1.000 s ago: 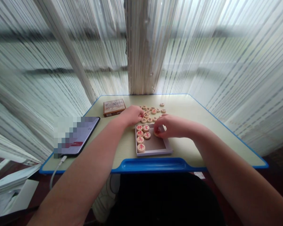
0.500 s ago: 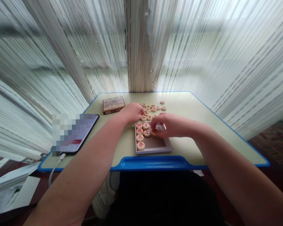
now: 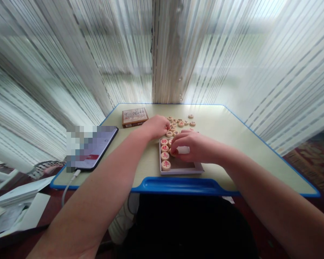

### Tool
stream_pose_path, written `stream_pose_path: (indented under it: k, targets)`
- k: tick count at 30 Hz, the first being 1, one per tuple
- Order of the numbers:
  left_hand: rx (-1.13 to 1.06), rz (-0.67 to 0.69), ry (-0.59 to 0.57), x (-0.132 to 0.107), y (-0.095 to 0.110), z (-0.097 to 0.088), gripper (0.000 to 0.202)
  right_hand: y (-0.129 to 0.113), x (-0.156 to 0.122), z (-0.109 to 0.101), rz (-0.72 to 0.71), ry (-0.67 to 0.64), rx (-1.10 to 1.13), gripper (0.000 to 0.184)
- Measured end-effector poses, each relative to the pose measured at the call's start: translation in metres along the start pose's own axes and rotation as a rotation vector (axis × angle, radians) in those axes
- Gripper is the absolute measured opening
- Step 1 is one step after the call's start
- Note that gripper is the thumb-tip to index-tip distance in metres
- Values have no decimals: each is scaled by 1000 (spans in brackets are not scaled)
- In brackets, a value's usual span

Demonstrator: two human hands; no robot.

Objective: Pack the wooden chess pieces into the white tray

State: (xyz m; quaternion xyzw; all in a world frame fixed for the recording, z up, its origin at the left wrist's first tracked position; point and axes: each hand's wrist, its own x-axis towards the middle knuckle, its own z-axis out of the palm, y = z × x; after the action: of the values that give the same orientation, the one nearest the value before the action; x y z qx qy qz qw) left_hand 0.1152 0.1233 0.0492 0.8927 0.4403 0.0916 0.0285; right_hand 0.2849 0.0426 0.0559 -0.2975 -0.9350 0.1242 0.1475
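Observation:
A shallow white tray (image 3: 194, 167) lies near the table's front edge, with a column of round wooden chess pieces (image 3: 165, 160) marked in red along its left side. My right hand (image 3: 190, 146) reaches into the tray, fingers pinched on a piece beside that column. Just beyond the tray, my left hand (image 3: 156, 126) rests with curled fingers at the edge of several loose pieces (image 3: 181, 123); what those fingers hold is hidden.
A brown game box (image 3: 134, 117) sits at the back left of the pale table (image 3: 232, 144). A phone (image 3: 93, 146) on a white cable lies at the left edge. Striped curtains hang behind. A blue handle rim (image 3: 178, 185) runs along the front.
My right hand has slid left inside the tray toward the column of pieces. The left hand has stayed at the loose pile. The camera has shifted a little.

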Motion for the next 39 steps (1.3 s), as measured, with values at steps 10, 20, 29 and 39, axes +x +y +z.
stream_pose_path:
  k: [10, 20, 29, 39]
  targets:
    - [12, -2, -7, 0, 0, 0, 26, 6, -1, 1, 56, 20, -40, 17]
    - [3, -11, -15, -1, 1, -1, 25, 4, -1, -1, 70, 38, -38, 18]
    - [13, -5, -17, -1, 1, -1, 26, 12, 0, 2, 185, -31, -136, 13]
    - [4, -2, -7, -1, -2, 0, 26, 13, 3, 3, 162, -9, -148, 2]
